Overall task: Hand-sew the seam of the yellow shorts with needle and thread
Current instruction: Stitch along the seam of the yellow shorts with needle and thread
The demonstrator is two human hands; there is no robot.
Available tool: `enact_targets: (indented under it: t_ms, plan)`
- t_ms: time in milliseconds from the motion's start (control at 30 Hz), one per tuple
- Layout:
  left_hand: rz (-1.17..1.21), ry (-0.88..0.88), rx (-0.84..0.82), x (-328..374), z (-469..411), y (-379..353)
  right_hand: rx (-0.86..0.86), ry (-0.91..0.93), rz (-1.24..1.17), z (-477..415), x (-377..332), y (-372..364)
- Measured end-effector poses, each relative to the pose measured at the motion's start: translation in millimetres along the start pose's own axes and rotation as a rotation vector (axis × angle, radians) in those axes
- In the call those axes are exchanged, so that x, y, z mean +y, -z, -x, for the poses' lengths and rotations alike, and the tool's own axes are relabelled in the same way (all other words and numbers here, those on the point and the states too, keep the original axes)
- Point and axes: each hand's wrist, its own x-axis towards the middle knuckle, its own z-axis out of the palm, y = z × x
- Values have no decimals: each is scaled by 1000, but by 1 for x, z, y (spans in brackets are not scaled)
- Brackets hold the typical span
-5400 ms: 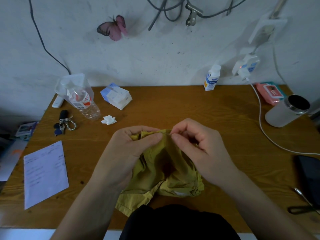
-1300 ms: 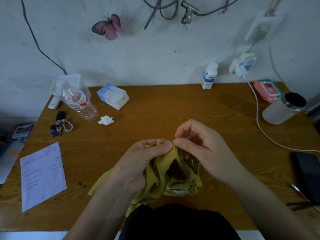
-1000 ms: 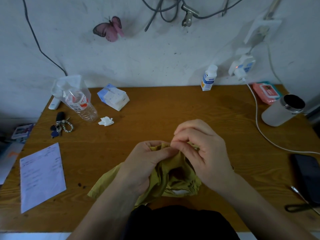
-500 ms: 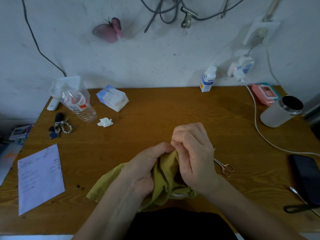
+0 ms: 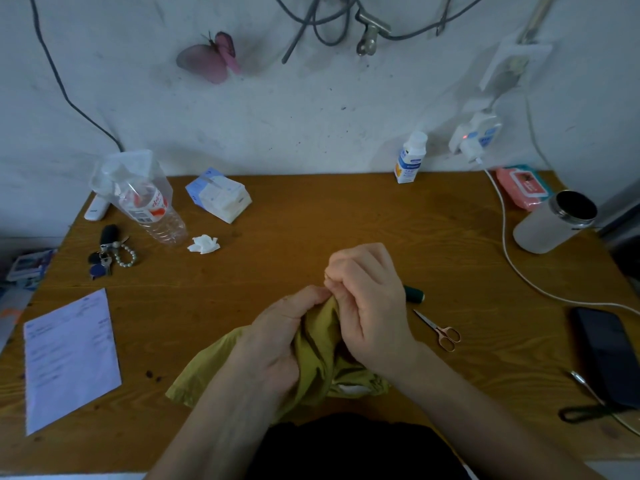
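Two hands, a left hand [image 5: 277, 337] and a right hand [image 5: 370, 303], meet on one pair of yellow shorts [image 5: 318, 344]. Right of the fingers [image 5: 349, 268]: one thread spool [image 5: 414, 294], one pair of scissors [image 5: 440, 330], one phone [image 5: 607, 355], one mug [image 5: 554, 223]. Left: one paper sheet [image 5: 71, 358], one key bunch [image 5: 107, 254], one crumpled tissue [image 5: 205, 244]. Beyond: two bottles, a clear bottle [image 5: 152, 213] and a white bottle [image 5: 410, 157].

A white plastered wall [image 5: 311, 126], scuffed and speckled with dark marks, rises behind the far edge of a brown wooden table [image 5: 311, 216]. A pink butterfly decoration [image 5: 211, 60] is fixed to the wall. Grey cables [image 5: 311, 26] loop beside a metal clip [image 5: 372, 31]. A black cable [image 5: 59, 81] runs down towards the far-left corner. A white socket box [image 5: 512, 60] sits above the far-right corner. The light is dim.
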Motion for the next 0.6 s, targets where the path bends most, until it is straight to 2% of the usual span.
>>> enact_targets:
  t_ms: [67, 133, 233, 367, 433, 500, 600]
  plan:
    - [131, 110, -67, -2, 4, -3, 14, 89, 34, -3, -2, 1]
    - [98, 69, -79, 1, 4, -1, 8, 75, 38, -8, -6, 0]
    - [-167, -195, 19, 7, 1, 8, 39, -165, -131, -17, -12, 3]
    - [-300, -431, 134, 17, 3, 21, 19, -657, -824, -29, -10, 21]
    - [-328, -493, 163, 22, 6, 25, 83, -904, -1089, -31, -1, 30]
    - [-356, -554, 200, 25, 7, 27, 167, -1034, -1199, -31, 8, 39]
    - [-402, -636, 286, 29, 7, 32, 284, -1095, -1258, -30, 20, 53]
